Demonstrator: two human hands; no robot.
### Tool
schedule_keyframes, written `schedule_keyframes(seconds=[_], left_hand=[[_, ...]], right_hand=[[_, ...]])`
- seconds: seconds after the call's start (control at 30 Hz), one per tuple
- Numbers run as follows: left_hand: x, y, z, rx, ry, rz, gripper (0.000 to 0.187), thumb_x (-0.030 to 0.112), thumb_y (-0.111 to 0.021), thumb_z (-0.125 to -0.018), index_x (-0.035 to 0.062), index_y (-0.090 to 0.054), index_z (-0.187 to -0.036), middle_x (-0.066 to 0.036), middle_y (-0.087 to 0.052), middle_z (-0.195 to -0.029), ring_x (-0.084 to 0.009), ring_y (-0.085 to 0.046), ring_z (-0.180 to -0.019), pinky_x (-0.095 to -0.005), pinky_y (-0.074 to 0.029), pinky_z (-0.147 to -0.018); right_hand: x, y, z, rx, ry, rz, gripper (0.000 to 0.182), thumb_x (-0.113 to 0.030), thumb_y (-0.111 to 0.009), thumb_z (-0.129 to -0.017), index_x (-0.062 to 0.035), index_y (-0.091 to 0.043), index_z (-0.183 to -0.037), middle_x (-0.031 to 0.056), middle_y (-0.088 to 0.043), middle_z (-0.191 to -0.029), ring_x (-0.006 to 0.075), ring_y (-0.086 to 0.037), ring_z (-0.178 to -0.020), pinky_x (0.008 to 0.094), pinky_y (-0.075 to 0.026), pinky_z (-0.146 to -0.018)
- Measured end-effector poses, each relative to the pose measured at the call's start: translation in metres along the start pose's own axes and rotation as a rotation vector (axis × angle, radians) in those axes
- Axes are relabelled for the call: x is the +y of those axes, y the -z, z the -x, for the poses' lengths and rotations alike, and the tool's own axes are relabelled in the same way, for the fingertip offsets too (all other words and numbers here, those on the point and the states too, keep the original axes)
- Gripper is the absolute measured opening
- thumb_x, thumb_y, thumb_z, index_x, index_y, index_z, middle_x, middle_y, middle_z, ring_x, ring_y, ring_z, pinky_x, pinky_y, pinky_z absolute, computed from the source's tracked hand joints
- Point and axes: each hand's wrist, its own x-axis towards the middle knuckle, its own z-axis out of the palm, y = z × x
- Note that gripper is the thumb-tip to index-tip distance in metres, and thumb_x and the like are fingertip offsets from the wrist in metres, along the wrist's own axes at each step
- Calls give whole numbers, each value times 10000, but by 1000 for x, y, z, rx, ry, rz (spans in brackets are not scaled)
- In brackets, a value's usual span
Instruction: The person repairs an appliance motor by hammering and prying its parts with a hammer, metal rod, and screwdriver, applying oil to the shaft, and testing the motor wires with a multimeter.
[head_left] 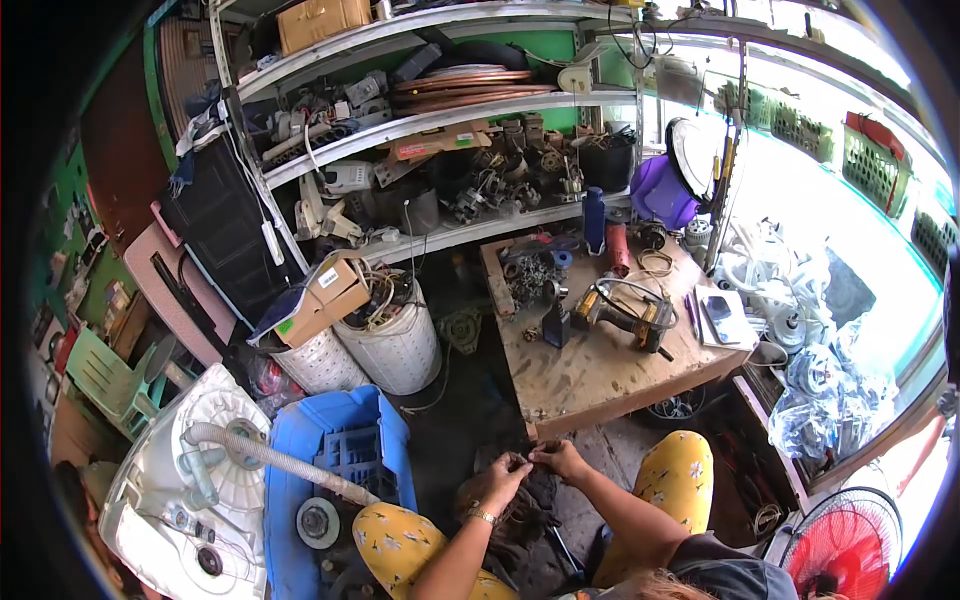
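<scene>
Two-handed closed pinch, bare left hand (506, 478) near bare right hand (562, 459); can't tell on what. Likely fingerwork; next, needs steadiness.

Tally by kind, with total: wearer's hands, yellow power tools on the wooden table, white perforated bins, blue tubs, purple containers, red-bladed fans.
Wearer's hands, left hand and right hand: 2
Yellow power tool: 1
White perforated bins: 2
Blue tub: 1
Purple container: 1
Red-bladed fan: 1
Total: 8
</scene>
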Motion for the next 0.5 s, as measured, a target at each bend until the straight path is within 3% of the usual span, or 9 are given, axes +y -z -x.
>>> schedule_keyframes(seconds=[0.03, 0.13, 0.23, 0.33, 0.37, 0.47, 0.5], left_hand=[[-1, 0, -2, 2, -32, 8, 64, 9, -608, -813, 35, -561, -847, -3, -591, -802, -82, -546, -733, -226, -458, -646], [-1, -3, -4, 59, -16, 29, 65, 21, -611, -813, 10, -579, -868, -8, -595, -798, -80, -543, -724, -232, -458, -614], [3, -4, -4, 44, -79, -233, 79, 37, -607, -819, -14, -589, -878, -14, -602, -794, -79, -544, -713, -239, -463, -592], [8, -6, -6, 60, -73, -235, 142, 116, -629, -797, -21, -608, -828, -73, -646, -787, -137, -590, -722, -278, -459, -677], [8, -6, -7, 59, -121, -293, 120, 95, -606, -814, -16, -605, -859, -67, -643, -770, -138, -604, -703, -274, -470, -665], [4, -6, -4, 44, -37, -169, 106, 76, -584, -830, -11, -597, -889, -66, -640, -762, -128, -613, -689, -269, -484, -665], [-2, -4, -5, 48, -33, -91, 88, 59, -571, -839, -6, -587, -897, -61, -635, -764, -114, -614, -675, -252, -492, -657]], right_hand=[[2, -2, -1, 11, 12, -111, 113, -85, -708, -751, 2, -662, -807, 21, -636, -740, 81, -539, -638, 229, -435, -586], [0, -4, 4, 28, 127, -52, 85, -71, -692, -765, -1, -665, -804, 19, -639, -745, 78, -538, -631, 223, -432, -582], [4, -6, 0, 38, 131, -133, 81, -61, -697, -761, 1, -648, -781, 4, -626, -756, 85, -543, -672, 230, -432, -611], [14, -4, -8, 87, 156, -205, 74, -57, -683, -772, 5, -644, -762, 10, -628, -749, 87, -539, -654, 232, -431, -603], [18, -2, -11, 113, 137, -158, 94, -104, -679, -787, -14, -654, -797, 14, -629, -725, 78, -542, -651, 233, -428, -594], [17, 9, -16, 250, 17, -438, 169, -167, -684, -793, -13, -644, -849, 21, -626, -735, 87, -546, -654, 235, -435, -612], [12, 13, -14, 199, 108, -308, 213, -189, -679, -799, -11, -624, -902, 28, -629, -767, 91, -550, -682, 238, -439, -636]])
